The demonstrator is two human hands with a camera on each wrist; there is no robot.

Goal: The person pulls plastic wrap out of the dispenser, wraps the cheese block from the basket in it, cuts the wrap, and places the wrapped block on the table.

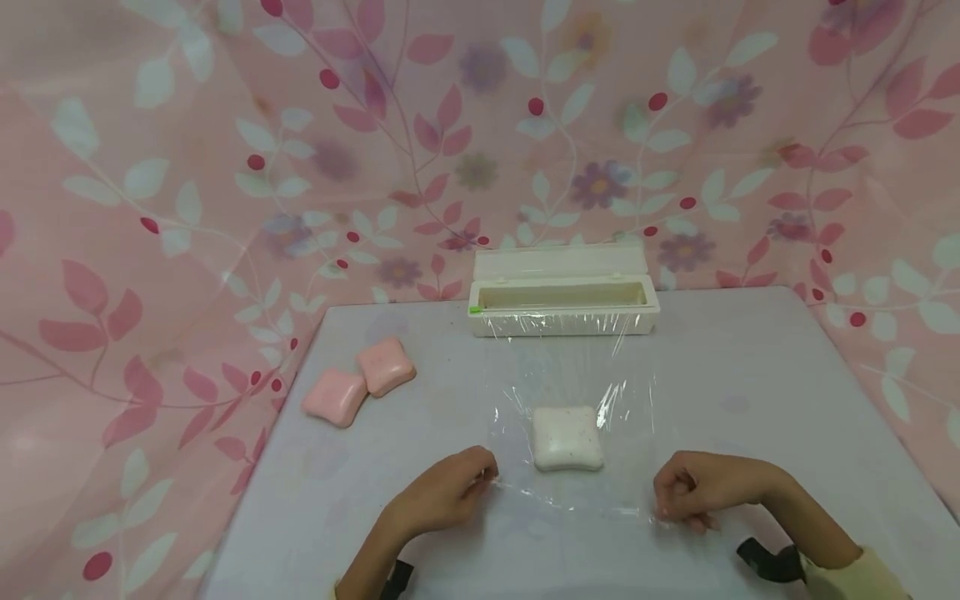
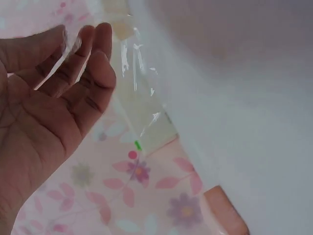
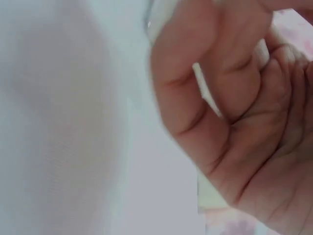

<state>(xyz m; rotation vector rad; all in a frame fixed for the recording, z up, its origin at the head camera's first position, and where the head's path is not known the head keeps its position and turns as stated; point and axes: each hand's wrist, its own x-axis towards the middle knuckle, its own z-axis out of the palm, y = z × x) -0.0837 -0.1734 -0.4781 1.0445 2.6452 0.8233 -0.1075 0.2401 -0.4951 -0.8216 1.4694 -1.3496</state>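
A clear sheet of plastic wrap (image 1: 517, 492) stretches from a white dispenser box (image 1: 562, 323) toward the person. My left hand (image 1: 447, 492) pinches its near left corner between thumb and fingertips; the film glints at those fingertips in the left wrist view. At the near right corner, my right hand (image 1: 712, 486) holds the edge with curled fingers. Between the hands, a white soap bar (image 1: 567, 439) with small specks lies within the film's outline in the head view. The right wrist view shows the right fingers (image 3: 181, 105) bent, hiding most of their grip.
Two pink soap bars (image 1: 336, 397) lie against each other at the table's left side. The dispenser's lid (image 1: 558, 262) stands raised at the back edge, before a floral pink curtain (image 1: 450, 150). A pale cloth covers the table (image 1: 750, 375).
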